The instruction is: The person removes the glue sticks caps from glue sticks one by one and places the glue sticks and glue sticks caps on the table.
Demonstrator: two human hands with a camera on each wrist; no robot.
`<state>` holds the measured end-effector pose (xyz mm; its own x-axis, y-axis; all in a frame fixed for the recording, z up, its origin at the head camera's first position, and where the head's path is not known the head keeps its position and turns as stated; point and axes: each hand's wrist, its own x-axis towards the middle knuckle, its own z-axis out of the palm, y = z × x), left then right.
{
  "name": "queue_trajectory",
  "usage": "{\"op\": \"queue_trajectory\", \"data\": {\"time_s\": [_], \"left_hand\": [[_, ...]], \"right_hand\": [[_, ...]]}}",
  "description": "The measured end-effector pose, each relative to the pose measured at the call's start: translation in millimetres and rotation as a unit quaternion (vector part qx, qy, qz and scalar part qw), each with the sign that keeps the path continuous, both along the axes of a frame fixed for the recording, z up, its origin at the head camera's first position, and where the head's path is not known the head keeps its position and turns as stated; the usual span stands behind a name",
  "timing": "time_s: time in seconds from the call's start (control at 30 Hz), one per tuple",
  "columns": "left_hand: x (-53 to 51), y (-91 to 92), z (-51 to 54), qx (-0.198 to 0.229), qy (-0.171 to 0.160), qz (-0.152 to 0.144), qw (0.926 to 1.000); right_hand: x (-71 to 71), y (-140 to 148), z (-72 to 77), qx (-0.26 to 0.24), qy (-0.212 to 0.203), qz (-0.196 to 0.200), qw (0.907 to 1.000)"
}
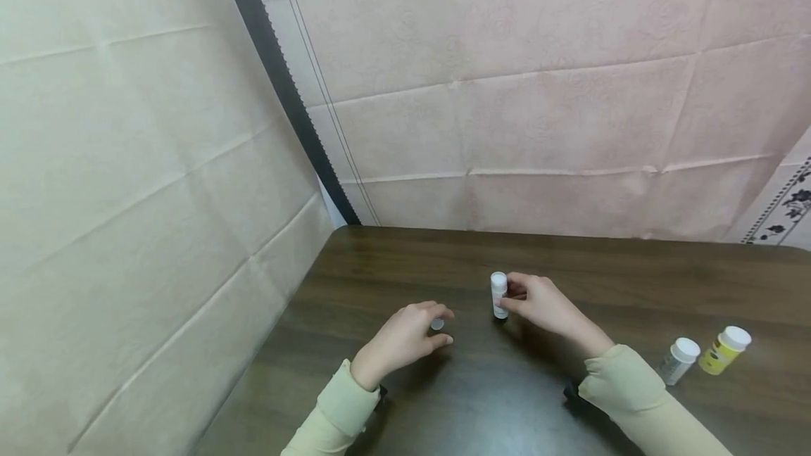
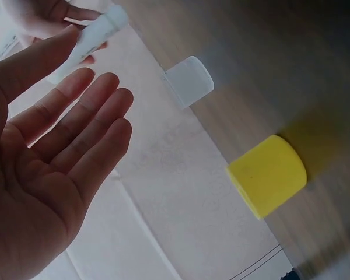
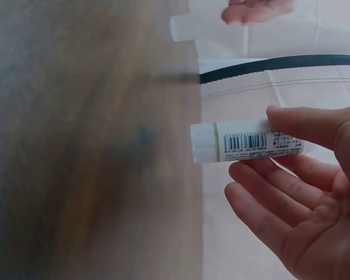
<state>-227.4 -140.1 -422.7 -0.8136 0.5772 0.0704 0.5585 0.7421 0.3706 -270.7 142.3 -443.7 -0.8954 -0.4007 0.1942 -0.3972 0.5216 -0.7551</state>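
Observation:
My right hand (image 1: 538, 303) pinches a small white tube (image 3: 245, 142) with a printed barcode label between thumb and fingers. The tube, much like a glue stick, stands upright; whether its base touches the table, I cannot tell. To its left, my left hand (image 1: 408, 336) hovers with relaxed, slightly bent fingers and holds nothing. Beside those fingers a short whitish, translucent cap-like piece (image 2: 189, 81) is on the table, and a short yellow cap-like piece (image 2: 268, 176) is near it. In the head view the left hand hides the yellow piece and partly covers the whitish one (image 1: 437, 324).
A clear or greyish bottle (image 1: 679, 361) with a white lid and a yellow bottle (image 1: 725, 350) with a white lid stand at the right of the dark wooden table (image 1: 405, 259). Creased cloth (image 1: 570, 125) hangs behind the table, and more cloth (image 1: 158, 231) along its left side.

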Motion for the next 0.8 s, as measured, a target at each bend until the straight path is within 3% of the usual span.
{"op": "queue_trajectory", "data": {"time_s": [0.37,0.63,0.8], "left_hand": [[2.1,2.7,0.3,0.003,-0.012,-0.006,0.9999],[0.8,9.8,0.3,0.001,-0.010,-0.013,0.9999],[0.9,22.7,6.2,-0.014,0.015,-0.030,0.9993]], "right_hand": [[31.7,28.5,32.7,-0.011,-0.003,-0.030,0.9995],[52.8,41.4,38.5,-0.008,-0.002,-0.029,0.9995],[60.4,45.1,36.2,-0.010,0.000,-0.031,0.9995]]}}
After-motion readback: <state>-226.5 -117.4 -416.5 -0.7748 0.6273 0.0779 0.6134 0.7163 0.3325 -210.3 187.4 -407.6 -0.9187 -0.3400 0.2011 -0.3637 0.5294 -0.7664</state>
